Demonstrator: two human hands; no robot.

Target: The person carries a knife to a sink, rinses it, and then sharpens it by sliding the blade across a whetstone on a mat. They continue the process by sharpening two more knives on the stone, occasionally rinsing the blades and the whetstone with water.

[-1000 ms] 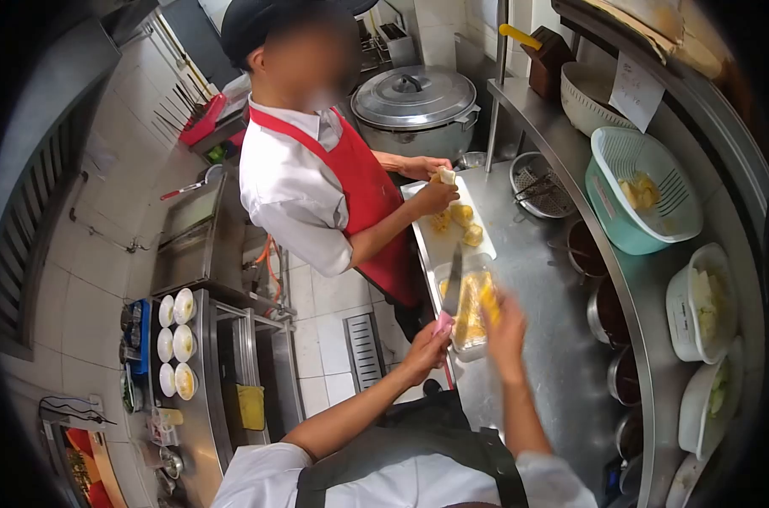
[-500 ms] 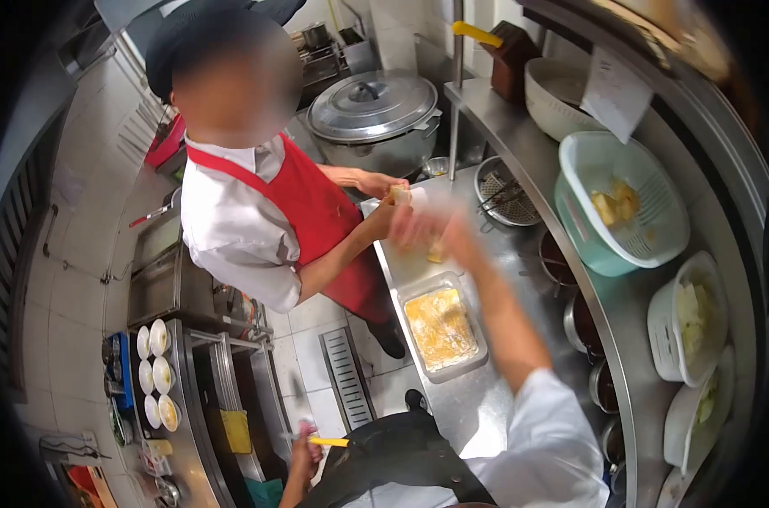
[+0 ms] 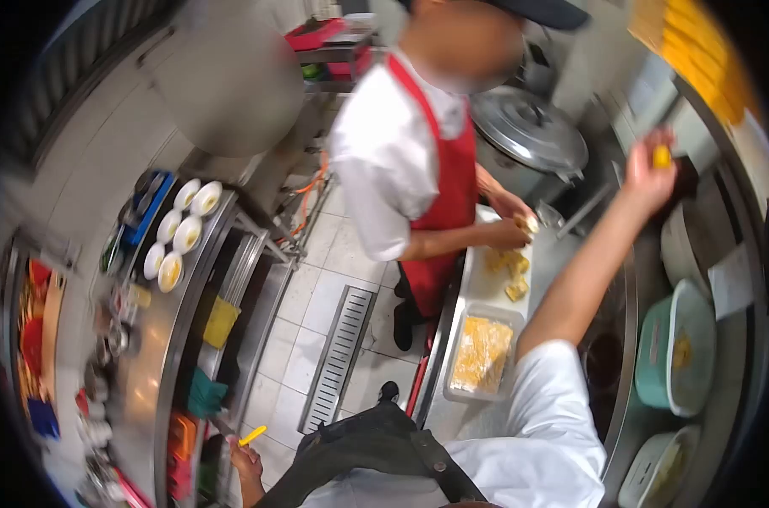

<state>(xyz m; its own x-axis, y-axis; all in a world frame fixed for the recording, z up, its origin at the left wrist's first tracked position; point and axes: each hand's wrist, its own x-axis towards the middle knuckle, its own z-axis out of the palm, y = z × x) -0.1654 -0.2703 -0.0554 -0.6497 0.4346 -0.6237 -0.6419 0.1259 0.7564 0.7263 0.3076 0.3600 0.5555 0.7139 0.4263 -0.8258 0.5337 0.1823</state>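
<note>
My right hand (image 3: 649, 173) is raised at the upper right, its fingers closed around a yellow knife handle (image 3: 662, 156), beside the dark knife block (image 3: 684, 179). Low on the left, my left hand (image 3: 247, 461) grips a second knife with a yellow handle (image 3: 253, 435); its blade is blurred. Under my right forearm sits a clear plastic tub (image 3: 454, 391) of yellow food (image 3: 483, 354). Behind the tub, yellow pieces (image 3: 515, 275) lie on a white board (image 3: 476, 295). A co-worker's hands (image 3: 515, 218) hold a small pale piece over that board.
The co-worker in a red apron (image 3: 448, 195) stands close at the counter's far end. Behind is a big lidded pot (image 3: 532, 127). A green basket (image 3: 653, 360) and a white tub (image 3: 647, 483) line the right shelf. Several small bowls (image 3: 187, 234) stand on the left counter.
My view has swung right. My right hand has moved from near the co-worker's hands to the yellow handle at the knife block. The left hand still holds its knife, lower down.
</note>
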